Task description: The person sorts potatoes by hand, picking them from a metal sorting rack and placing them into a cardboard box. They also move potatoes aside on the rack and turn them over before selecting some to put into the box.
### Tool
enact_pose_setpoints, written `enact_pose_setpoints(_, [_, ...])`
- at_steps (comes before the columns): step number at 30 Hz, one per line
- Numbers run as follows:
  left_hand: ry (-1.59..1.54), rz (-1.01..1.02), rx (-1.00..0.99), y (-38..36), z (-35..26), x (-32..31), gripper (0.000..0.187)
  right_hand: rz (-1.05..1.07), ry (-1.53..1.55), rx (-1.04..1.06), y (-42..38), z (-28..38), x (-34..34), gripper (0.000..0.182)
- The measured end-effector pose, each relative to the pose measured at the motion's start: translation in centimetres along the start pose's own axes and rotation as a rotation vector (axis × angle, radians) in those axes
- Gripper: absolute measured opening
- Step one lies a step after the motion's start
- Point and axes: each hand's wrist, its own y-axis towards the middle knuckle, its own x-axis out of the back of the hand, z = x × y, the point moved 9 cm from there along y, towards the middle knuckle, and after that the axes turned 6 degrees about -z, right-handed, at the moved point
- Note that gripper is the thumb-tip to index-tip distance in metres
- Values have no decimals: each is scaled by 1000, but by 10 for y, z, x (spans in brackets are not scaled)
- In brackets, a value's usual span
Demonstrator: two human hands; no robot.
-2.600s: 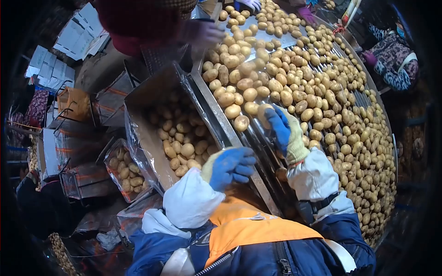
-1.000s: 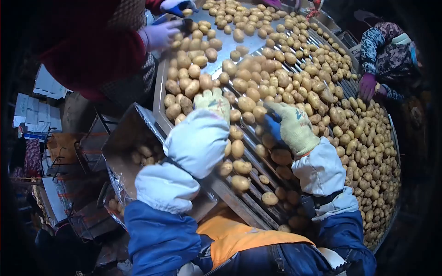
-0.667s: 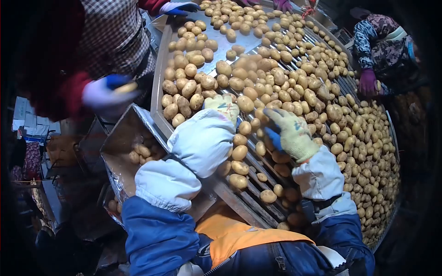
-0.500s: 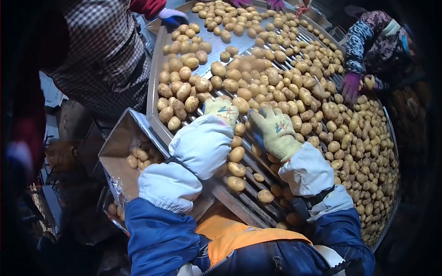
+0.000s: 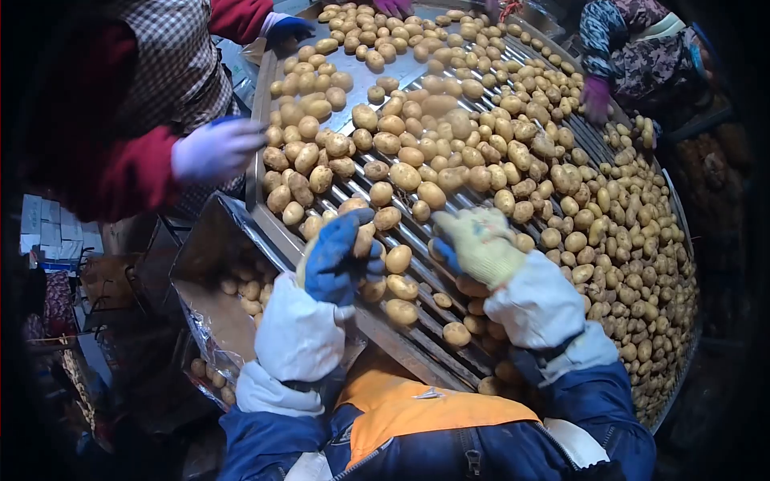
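My left hand (image 5: 337, 260), in a glove with a blue palm side, is turned palm up at the near left of the rollers. Its fingers are curled around a potato (image 5: 364, 240). My right hand (image 5: 484, 247), in a cream glove with blue finger pads, bends down over the rollers (image 5: 423, 298) to the right. Its fingers curl under, and whatever they hold is hidden. Single potatoes (image 5: 402, 312) lie on the rollers between and below my hands, with a dense spread of potatoes (image 5: 553, 168) beyond them.
A cardboard box (image 5: 210, 280) with potatoes stands left of the metal rim (image 5: 277, 232). A co-worker's lilac-gloved hand (image 5: 218, 150) reaches over the left edge. Another person's purple-gloved hand (image 5: 596, 99) is at the right edge. Potatoes also lie on the metal sheet (image 5: 361, 90) at the back.
My left hand has drawn back toward me and left, turning palm up with a potato. My right hand has shifted slightly. The co-worker's lilac-gloved hand has come up at the left edge.
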Motion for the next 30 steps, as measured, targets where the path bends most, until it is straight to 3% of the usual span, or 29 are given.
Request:
enact_pose_setpoints(1, [-130, -36, 48, -10, 11, -6, 46, -4, 2, 0, 13, 5, 1, 22])
enact_pose_setpoints(2, [-248, 51, 29, -13, 18, -9, 47, 101, 10, -65, 25, 4, -6, 21])
enact_pose_setpoints(4, [-128, -62, 27, -21, 38, 2, 50, 208, 20, -132, 24, 3, -18, 22])
enact_pose_setpoints(5, [-129, -60, 23, -17, 43, 5, 50, 132, 5, -132, 24, 1, -19, 22])
enact_pose_setpoints(7, [-497, 65, 266, -14, 66, -4, 55, -49, -27, -67, 21, -5, -26, 25])
enact_pose_setpoints(8, [-494, 71, 260, -15, 64, -6, 55, -57, -31, -66, 17, -8, -29, 25])
enact_pose_setpoints(10, [-379, -73, 296, -18, 73, -4, 60, -67, 471, -267, 7, -30, -39, 28])
enact_pose_setpoints(11, [-359, -93, 305, -19, 75, -7, 61, -69, 360, -268, -2, -5, 8, 33])
enact_pose_setpoints(12, [-359, -88, 302, -18, 79, -10, 61, -73, 356, -267, -8, 7, 19, 33])
enact_pose_setpoints(14, [-493, -54, 309, -15, 85, -16, 56, -55, 703, -67, -15, 43, 35, 42])
enact_pose_setpoints(16, [-497, -14, 227, -11, 77, -33, 49, 2, 635, -22, -4, 46, 48, 50])
enact_pose_setpoints(18, [-327, -95, 273, -15, 80, -24, 43, -303, 386, 17, 33, 5, 60, 50])
enact_pose_setpoints(19, [-313, -164, 300, -19, 76, -27, 40, -320, 159, -2, 50, -13, 68, 49])
enact_pose_setpoints(20, [-313, -162, 301, -22, 72, -31, 40, -284, 98, -59, 57, -37, 51, 54])
enact_pose_setpoints(22, [-208, -215, 235, -26, 60, -23, 35, -414, -188, 25, 55, -43, -3, 61])
enact_pose_setpoints(23, [-203, -139, 198, -22, 61, -17, 35, -231, -37, -73, 40, -26, 3, 66])
enact_pose_setpoints(24, [-210, -148, 204, -22, 59, -16, 36, -229, -56, 5, 23, -8, 1, 68])
enact_pose_setpoints(25, [-154, -117, 193, -23, 62, -9, 41, -140, -15, -45, 3, 2, -8, 66])
enact_pose_setpoints(26, [-101, -80, 163, -19, 61, -2, 45, -93, -107, 99, -17, 25, 1, 62])
enact_pose_setpoints(28, [-68, -93, 172, -20, 54, -2, 46, -114, 306, 259, -42, 49, 34, 52])
enact_pose_setpoints(30, [-126, 3, 103, -28, 33, -18, 49, -296, 534, 129, -30, 20, 54, 42])
